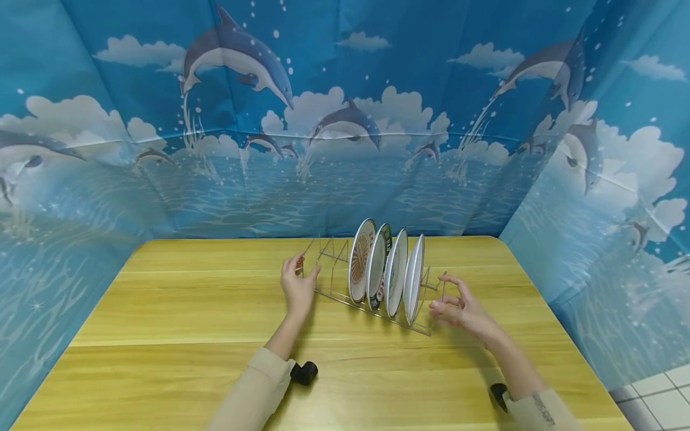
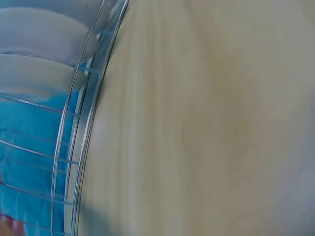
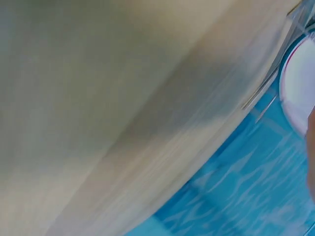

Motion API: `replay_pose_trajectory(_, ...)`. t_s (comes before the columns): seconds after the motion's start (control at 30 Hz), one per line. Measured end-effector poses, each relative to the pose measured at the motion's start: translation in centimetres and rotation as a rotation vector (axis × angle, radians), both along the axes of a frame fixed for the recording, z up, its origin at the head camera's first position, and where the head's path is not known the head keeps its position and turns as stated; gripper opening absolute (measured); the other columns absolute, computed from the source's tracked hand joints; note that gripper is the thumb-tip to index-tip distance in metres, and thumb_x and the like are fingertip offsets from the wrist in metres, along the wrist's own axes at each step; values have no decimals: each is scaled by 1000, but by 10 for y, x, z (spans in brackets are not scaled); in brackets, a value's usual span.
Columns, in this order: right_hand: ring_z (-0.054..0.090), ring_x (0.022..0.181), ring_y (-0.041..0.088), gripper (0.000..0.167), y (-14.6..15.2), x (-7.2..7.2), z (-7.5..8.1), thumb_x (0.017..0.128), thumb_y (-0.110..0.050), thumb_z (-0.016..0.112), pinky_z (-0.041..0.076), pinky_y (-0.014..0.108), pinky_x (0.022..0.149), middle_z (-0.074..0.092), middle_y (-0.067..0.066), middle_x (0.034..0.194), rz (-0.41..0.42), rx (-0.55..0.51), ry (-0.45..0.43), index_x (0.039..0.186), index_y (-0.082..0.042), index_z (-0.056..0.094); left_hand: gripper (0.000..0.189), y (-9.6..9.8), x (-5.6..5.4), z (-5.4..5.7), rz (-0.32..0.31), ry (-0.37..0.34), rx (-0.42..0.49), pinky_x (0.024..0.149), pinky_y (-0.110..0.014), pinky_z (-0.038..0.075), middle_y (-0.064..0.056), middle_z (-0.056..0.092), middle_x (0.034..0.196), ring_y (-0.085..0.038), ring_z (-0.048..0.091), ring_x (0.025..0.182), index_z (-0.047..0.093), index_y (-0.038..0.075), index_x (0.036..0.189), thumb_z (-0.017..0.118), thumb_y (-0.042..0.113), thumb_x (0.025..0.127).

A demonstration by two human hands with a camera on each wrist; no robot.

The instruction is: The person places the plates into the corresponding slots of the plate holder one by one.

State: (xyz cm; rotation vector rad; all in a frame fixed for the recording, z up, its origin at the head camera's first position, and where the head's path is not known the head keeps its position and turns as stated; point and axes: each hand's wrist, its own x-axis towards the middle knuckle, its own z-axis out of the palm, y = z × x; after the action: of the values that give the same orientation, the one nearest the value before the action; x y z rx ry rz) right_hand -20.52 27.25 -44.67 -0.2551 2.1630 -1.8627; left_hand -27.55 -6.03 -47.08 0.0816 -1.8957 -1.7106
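A wire dish rack (image 1: 372, 312) stands slantwise on the wooden table, its right end nearer the front. Several plates (image 1: 360, 260) are upright side by side in its middle and right part, the leftmost with a brown radiating pattern. My left hand (image 1: 298, 288) grips the rack's left end, thumb and fingers on either side of the wire. At the other end, my right hand (image 1: 466, 311) holds the end wire between curled fingers and thumb. In the left wrist view, the rack's wires (image 2: 64, 123) and pale plate edges (image 2: 42, 37) show. A white plate (image 3: 300, 81) appears in the right wrist view.
The yellow wooden table (image 1: 188, 311) stretches around the rack. A blue curtain (image 1: 345, 173) printed with dolphins hangs behind the table and along both sides. White floor tiles (image 1: 654, 395) show at the lower right.
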Motion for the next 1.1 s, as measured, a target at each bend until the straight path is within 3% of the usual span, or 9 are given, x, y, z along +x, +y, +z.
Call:
replay_pose_trajectory(0.13, 61, 94, 30, 58, -26, 15, 0, 90, -7, 56, 52, 45, 85, 55, 13, 97, -74, -55, -28, 129, -14, 15, 41, -10, -16, -2, -73, -12, 54, 91, -51, 45, -20, 53, 104, -40, 48, 102, 60, -5, 112, 72, -5, 73)
replay_pose_trajectory(0.4, 63, 86, 26, 57, -80, 41, 0, 83, 2, 62, 53, 46, 81, 57, 6, 90, -307, -170, -82, 120, -18, 24, 49, -28, -40, 1, -305, -72, 111, 105, -49, 33, -28, 42, 123, -41, 37, 119, 48, -6, 127, 65, -3, 81)
replay_pose_trajectory(0.57, 63, 83, 21, 57, -103, 47, -2, 82, 3, 62, 53, 47, 81, 54, 6, 91, -380, -229, -94, 120, -16, 23, 56, -35, -42, 17, -412, -174, 81, 108, -49, 27, -25, 34, 134, -39, 29, 128, 38, -6, 134, 63, 0, 84)
replay_pose_trajectory(0.67, 63, 81, 20, 57, -110, 48, -3, 82, 3, 62, 52, 48, 81, 53, 8, 92, -405, -246, -89, 120, -14, 24, 58, -37, -39, 26, -444, -223, 53, 109, -47, 26, -22, 30, 139, -37, 26, 131, 34, -4, 137, 61, 2, 86)
replay_pose_trajectory(0.77, 62, 80, 18, 58, -113, 49, -3, 82, 5, 62, 52, 49, 81, 52, 10, 95, -408, -251, -79, 122, -11, 23, 59, -39, -37, 28, -456, -243, 46, 110, -47, 25, -20, 28, 141, -35, 25, 132, 32, -2, 139, 60, 3, 87)
replay_pose_trajectory(0.83, 61, 81, 15, 59, -112, 49, -2, 81, 6, 62, 52, 49, 81, 50, 12, 98, -397, -244, -71, 123, -8, 23, 58, -39, -38, 23, -442, -223, 22, 110, -48, 24, -19, 28, 141, -35, 25, 132, 33, -1, 139, 59, 5, 88)
replay_pose_trajectory(0.97, 58, 82, 11, 60, -106, 47, 1, 81, 7, 62, 54, 43, 77, 47, 18, 104, -364, -166, -32, 126, -4, 25, 54, -34, -34, 15, -345, -110, -13, 108, -51, 27, -20, 35, 137, -36, 31, 128, 38, 0, 136, 60, 11, 88)
replay_pose_trajectory(1.0, 58, 82, 12, 59, -103, 45, 2, 81, 6, 63, 55, 42, 76, 47, 19, 104, -356, -130, -18, 127, -3, 26, 52, -32, -30, 15, -315, -66, -15, 107, -51, 27, -21, 37, 135, -37, 33, 126, 40, -2, 135, 60, 11, 88)
replay_pose_trajectory(1.1, 57, 79, 13, 57, -92, 40, 7, 81, -1, 66, 57, 37, 71, 51, 21, 101, -328, 16, 44, 127, -2, 31, 47, -22, -7, 30, -268, 35, 21, 106, -52, 28, -25, 41, 130, -39, 36, 123, 43, -7, 130, 59, 5, 88)
